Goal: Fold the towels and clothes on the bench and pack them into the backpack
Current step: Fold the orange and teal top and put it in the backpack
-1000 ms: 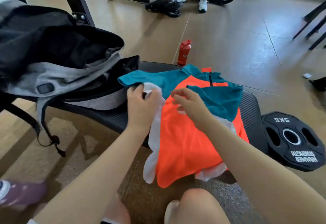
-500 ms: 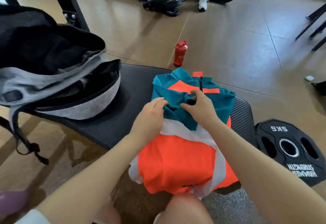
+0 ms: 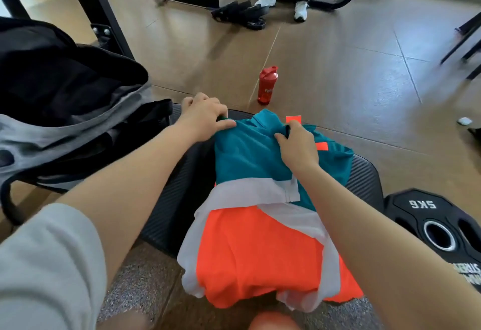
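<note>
- While the teal, white and orange sports jacket (image 3: 260,199) lies across the black ribbed gym bench (image 3: 179,191), both bare hands hold its teal upper part at the far side of the bench.
- At the jacket's far left corner, the left hand (image 3: 205,119) has its fingers curled over the teal edge, with the thumb lying along the cloth — it grips the fabric there.
- Near the collar, the right hand (image 3: 298,145) pinches a bunch of teal cloth, its fingers bent tight round a dark bit that may be the zip pull; this is too small to tell.
- A white band crosses the jacket's middle, and the orange lower part hangs over the near edge of the bench toward the person's knees.
- Two small orange patches show on the teal cloth just beyond and beside the right hand.
- On the left end of the bench sits the grey and black backpack (image 3: 65,121), its mouth open wide and facing the jacket; the left forearm passes just beside it.
- A light grey sleeve (image 3: 49,264) covers the left upper arm.
- On the brown tiled floor beyond the bench stands a red plastic bottle (image 3: 267,84), upright and apart from the bench.
- A black weight plate (image 3: 426,215) marked 5KG lies flat on the floor, just beside the bench's right end.
- Farther off, a person's white shoes (image 3: 283,4) stand by black machine frames.
</note>
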